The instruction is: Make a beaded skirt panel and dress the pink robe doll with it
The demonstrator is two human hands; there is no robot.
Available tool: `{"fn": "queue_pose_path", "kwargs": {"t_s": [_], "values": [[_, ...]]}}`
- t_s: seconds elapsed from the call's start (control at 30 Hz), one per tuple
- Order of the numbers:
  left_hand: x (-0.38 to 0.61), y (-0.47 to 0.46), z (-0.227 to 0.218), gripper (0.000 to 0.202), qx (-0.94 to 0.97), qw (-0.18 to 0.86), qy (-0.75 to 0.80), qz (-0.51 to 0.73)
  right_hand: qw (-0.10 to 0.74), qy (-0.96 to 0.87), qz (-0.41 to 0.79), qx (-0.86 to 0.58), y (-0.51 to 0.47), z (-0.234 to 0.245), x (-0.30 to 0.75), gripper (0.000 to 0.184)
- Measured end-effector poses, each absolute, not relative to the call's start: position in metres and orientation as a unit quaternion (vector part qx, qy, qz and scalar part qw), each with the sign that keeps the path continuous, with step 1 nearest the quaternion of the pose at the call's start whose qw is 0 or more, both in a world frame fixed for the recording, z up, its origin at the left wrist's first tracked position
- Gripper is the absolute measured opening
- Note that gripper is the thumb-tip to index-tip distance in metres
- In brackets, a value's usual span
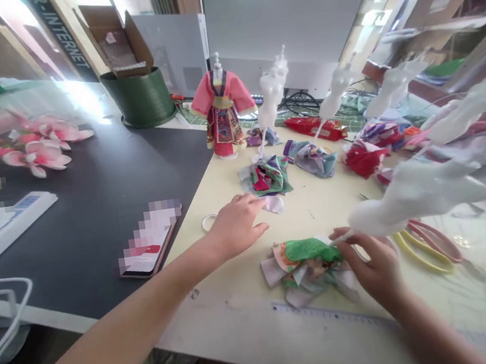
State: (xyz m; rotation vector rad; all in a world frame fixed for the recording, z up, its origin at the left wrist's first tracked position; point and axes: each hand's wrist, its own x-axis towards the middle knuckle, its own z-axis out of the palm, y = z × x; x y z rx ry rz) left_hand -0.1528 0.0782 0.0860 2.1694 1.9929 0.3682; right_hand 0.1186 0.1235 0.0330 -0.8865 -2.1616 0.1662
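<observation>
My left hand reaches over the table with its fingers stretched out and thumb apart. Its fingertips are at a small pale lilac cloth piece. Lower right, my right hand pinches the edge of a green doll dress with grey and white layers, bunched on the table. A white doll mannequin on a thin rod rises from that dress, its rod crossing in front of my right fingers. Exactly what lies between those fingertips is partly hidden. A bundled green and red doll garment lies just beyond my left hand.
A dressed doll form stands at the back. More white mannequins rise above cloth bundles. Scissors and a ruler lie near my right hand. A phone and tape roll lie left.
</observation>
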Motion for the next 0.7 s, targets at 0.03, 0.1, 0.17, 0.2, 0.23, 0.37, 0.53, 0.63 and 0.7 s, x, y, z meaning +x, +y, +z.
{"fn": "queue_pose_path", "kwargs": {"t_s": [0.03,0.1,0.17,0.2,0.23,0.37,0.53,0.63,0.7], "values": [[-0.15,0.088,0.081,0.049,0.722,0.065,0.679,0.115,0.39,-0.85,0.068,-0.347,0.123,0.033,0.118,0.016],[-0.146,0.108,0.072,0.065,0.708,0.045,0.696,0.107,0.391,-0.851,0.066,-0.345,0.123,0.033,0.118,0.016],[-0.145,0.13,0.066,0.073,0.699,0.039,0.707,0.099,0.392,-0.85,0.058,-0.345,0.122,0.033,0.118,0.016],[-0.145,0.141,0.063,0.077,0.697,0.04,0.709,0.096,0.392,-0.851,0.055,-0.345,0.122,0.033,0.118,0.016],[-0.145,0.151,0.061,0.08,0.696,0.041,0.71,0.095,0.389,-0.853,0.053,-0.344,0.122,0.034,0.118,0.015],[-0.144,0.188,0.056,0.058,0.697,0.048,0.71,0.09,0.39,-0.857,0.057,-0.332,0.123,0.036,0.117,0.014],[-0.139,0.223,0.046,0.029,0.689,0.031,0.716,0.109,0.402,-0.852,0.083,-0.324,0.124,0.037,0.116,0.015],[-0.135,0.236,0.044,0.029,0.673,0.014,0.727,0.131,0.403,-0.849,0.103,-0.327,0.125,0.034,0.116,0.014],[-0.133,0.238,0.046,0.032,0.664,0.008,0.734,0.145,0.398,-0.847,0.112,-0.334,0.126,0.033,0.117,0.014]]}}
